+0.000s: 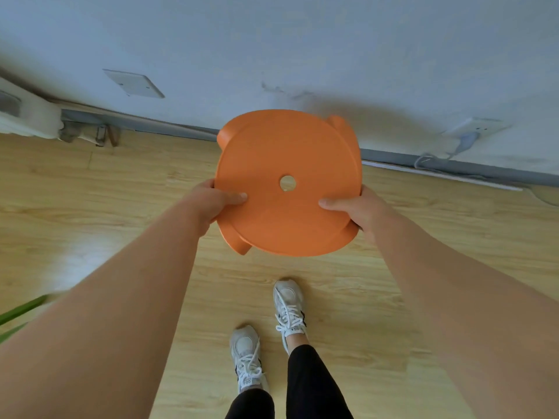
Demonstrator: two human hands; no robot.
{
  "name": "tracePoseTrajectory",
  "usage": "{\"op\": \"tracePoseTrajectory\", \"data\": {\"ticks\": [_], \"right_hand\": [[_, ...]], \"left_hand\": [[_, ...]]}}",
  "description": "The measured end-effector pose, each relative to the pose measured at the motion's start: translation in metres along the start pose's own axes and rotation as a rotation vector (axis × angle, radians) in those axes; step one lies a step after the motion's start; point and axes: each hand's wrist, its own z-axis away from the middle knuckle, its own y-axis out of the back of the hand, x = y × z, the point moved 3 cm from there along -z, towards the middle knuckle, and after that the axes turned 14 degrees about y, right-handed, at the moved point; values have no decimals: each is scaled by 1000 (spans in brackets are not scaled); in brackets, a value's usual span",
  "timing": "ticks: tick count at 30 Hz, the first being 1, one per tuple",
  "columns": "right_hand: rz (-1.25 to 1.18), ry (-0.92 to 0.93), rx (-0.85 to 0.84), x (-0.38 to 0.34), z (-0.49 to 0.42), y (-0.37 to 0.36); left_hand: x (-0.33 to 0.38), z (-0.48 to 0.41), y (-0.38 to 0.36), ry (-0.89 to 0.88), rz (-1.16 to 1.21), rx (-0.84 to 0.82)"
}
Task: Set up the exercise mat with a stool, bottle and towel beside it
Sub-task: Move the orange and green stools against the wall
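Both hands, left (pixel 216 204) and right (pixel 357 208), gripped the stool (pixel 287 164) rim mid-frame, carrying step. No mat visible; next: find it, set stool down beside.

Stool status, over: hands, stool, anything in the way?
Gripping stool at seat rim: left hand, right hand. Upright, near wall. To its right, cable along wall base; mat not in view.

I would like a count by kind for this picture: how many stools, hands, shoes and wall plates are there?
orange stool: 1
hands: 2, left hand, right hand
shoes: 2, left shoe, right shoe
wall plates: 2, blank plate, socket
Total: 7
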Motion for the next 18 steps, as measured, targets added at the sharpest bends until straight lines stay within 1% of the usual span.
{"op": "tracePoseTrajectory", "data": {"ticks": [3,6,8,10,12,15,17,18], "right_hand": [[-18,-13,-16,-7,-7,-7],[-11,-35,-27,-7,-6,-15],[-5,-21,6,-6,-3,-16],[53,27,53,-9,-2,-16],[210,115,113,-19,1,-16],[571,334,214,-44,15,-22],[817,450,232,-62,24,-32],[910,501,211,-69,30,-44]], "left_hand": [[7,-3,6,-40,32,32],[6,0,9,-94,5,117],[3,3,6,-135,-21,195],[0,7,3,-177,-66,278],[-1,10,1,-179,-117,338],[-8,22,5,-151,-119,370],[-13,32,10,-137,-117,385],[-20,39,17,-140,-112,402]]}}
